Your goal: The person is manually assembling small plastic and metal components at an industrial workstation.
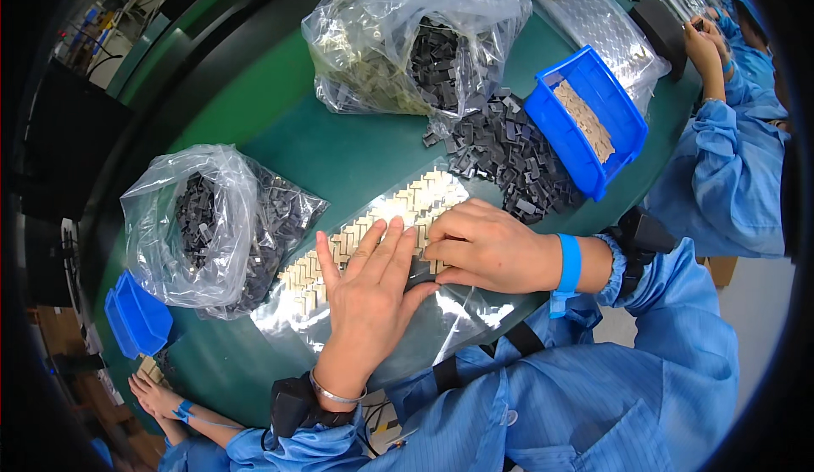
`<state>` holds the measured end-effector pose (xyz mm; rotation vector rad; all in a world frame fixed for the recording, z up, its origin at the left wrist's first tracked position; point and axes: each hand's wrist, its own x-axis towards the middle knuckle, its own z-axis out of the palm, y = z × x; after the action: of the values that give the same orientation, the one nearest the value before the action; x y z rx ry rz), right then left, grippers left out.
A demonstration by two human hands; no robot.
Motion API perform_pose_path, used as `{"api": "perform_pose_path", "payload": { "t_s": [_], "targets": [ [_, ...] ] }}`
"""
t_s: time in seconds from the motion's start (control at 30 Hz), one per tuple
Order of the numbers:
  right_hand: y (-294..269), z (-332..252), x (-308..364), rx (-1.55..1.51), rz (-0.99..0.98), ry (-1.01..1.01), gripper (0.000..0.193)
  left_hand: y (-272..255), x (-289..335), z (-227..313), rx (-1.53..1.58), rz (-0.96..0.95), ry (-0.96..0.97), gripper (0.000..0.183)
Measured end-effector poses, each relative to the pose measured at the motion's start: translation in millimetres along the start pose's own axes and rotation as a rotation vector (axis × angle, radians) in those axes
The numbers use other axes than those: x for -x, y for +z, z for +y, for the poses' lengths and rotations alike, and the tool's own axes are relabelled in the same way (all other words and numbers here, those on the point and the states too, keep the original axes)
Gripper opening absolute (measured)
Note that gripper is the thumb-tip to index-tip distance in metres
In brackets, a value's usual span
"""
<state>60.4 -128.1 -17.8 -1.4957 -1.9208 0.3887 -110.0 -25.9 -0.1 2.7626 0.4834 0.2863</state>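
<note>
A clear plastic sheet (454,323) lies on the table in front of me, bearing rows of small cream-coloured L-shaped pieces (424,192). My left hand (369,290) rests on those rows with its fingers stretched out and lightly spread. Just right of it, my right hand (487,251) has its thumb and fingertips drawn together at the near edge of the rows. A cream piece shows right at those fingertips, but what they grip is too hidden to make out. A blue band circles my right wrist.
Dark small parts (509,145) lie heaped beyond my right hand, spilling from a large clear bag (365,56). Another bag (229,226) of dark parts stands left. A blue bin (623,116) holds tan pieces; a second blue bin (136,315) sits far left. Co-workers' hands (157,396) appear at both sides.
</note>
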Motion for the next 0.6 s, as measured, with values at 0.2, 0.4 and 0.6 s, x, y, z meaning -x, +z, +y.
{"api": "perform_pose_path", "payload": {
  "t_s": [0.2, 0.4, 0.6],
  "targets": [
    [0, -1, -4, 0.027, 0.016, 0.001, 0.027, 1, -2, -3, 0.007, 0.025, 0.026, 0.062],
    [1, -8, -9, 0.086, 0.047, -0.008, 0.019, -3, -1, -2, 0.002, 0.007, 0.018, 0.065],
    [-12, -7, -12, 0.144, 0.163, 0.049, 0.013, -2, -7, 6, 0.001, -0.055, -0.026, 0.065]
  ]
}}
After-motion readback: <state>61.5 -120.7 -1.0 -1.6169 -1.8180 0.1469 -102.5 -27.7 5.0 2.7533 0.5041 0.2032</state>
